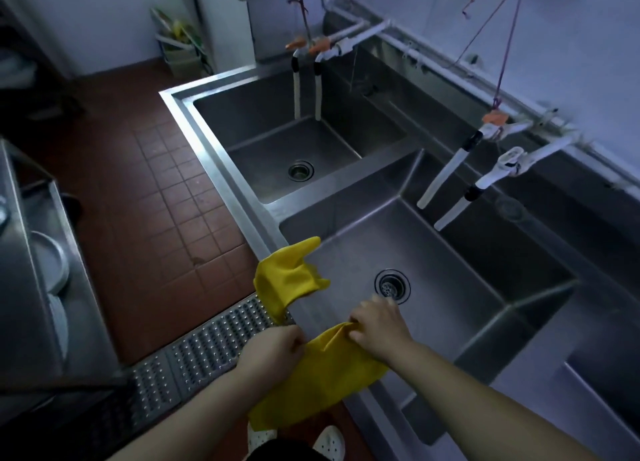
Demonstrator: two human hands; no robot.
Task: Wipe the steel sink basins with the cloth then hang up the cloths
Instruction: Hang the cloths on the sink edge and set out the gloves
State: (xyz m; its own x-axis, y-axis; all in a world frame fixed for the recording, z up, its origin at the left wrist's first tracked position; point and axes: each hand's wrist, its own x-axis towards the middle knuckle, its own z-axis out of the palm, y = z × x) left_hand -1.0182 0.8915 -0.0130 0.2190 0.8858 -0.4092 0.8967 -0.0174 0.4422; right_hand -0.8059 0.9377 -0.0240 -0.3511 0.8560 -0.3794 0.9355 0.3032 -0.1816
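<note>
Seen from above, a person stood at a steel sink unit with both bare forearms reaching forward; the left hand [273, 348] had its fingers curled round one edge of a yellow rubber glove [332, 367], and the right hand [379, 327] pinched the same glove's other edge, so the glove was stretched between the two hands just above the front rim of the near basin [450, 287]; the rest of the glove hung down toward the person's white shoes [327, 443]; a second yellow glove [287, 277] lay draped over the front rim of the sink, its fingers pointing into the near basin and its cuff hanging over the outer side; the near basin had a round drain [392, 285] just beyond the right hand; the far basin [277, 141], separated by a steel divider, had its own drain [300, 170]; two white hoses [306, 93] hung from taps into the far basin, and two more hoses [446, 186] slanted over the near one; red strings [509, 37] dangled down the wall above the pipes; to the left were red floor tiles [156, 218], a perforated metal floor grate [207, 346] and a steel shelf holding stacked plates [48, 263].
</note>
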